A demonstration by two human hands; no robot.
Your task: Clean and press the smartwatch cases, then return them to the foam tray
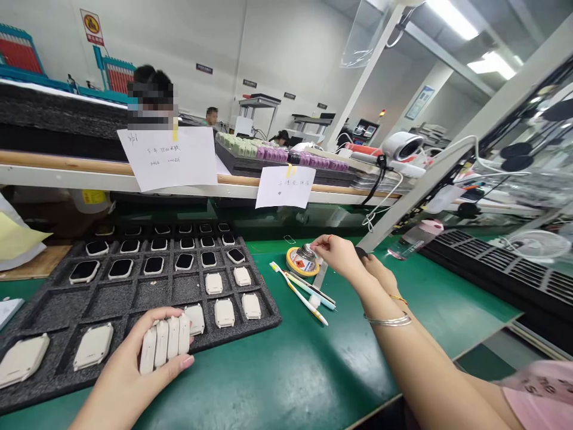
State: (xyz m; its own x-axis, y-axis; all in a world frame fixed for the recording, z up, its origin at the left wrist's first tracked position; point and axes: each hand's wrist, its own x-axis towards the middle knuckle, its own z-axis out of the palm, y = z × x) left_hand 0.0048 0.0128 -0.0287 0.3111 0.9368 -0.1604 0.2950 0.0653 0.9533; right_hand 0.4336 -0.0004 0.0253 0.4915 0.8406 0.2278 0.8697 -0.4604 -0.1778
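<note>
My left hand [134, 364] is closed around several pale watch cases [165, 340], stacked side by side on edge between fingers and thumb. It hovers above the front of a dark foam tray [147, 292] with square compartments. Just past my fingertips, another pale case [196, 319] lies in the tray. More cases sit back-up to the right, such as this one [224, 312], and two larger-looking ones lie at the left front [93, 346]. Farther rows hold cases with black screens facing up [120, 268]. My right hand is out of view.
From the right, a co-worker's two arms [389, 325] reach in, one hand [335, 254] at a small metal can [307, 254] in a yellow ring. Toothbrushes [299, 292] lie beside it. A shelf [242, 182] with paper notes spans the back; a pink-lidded bottle [414, 239] stands right.
</note>
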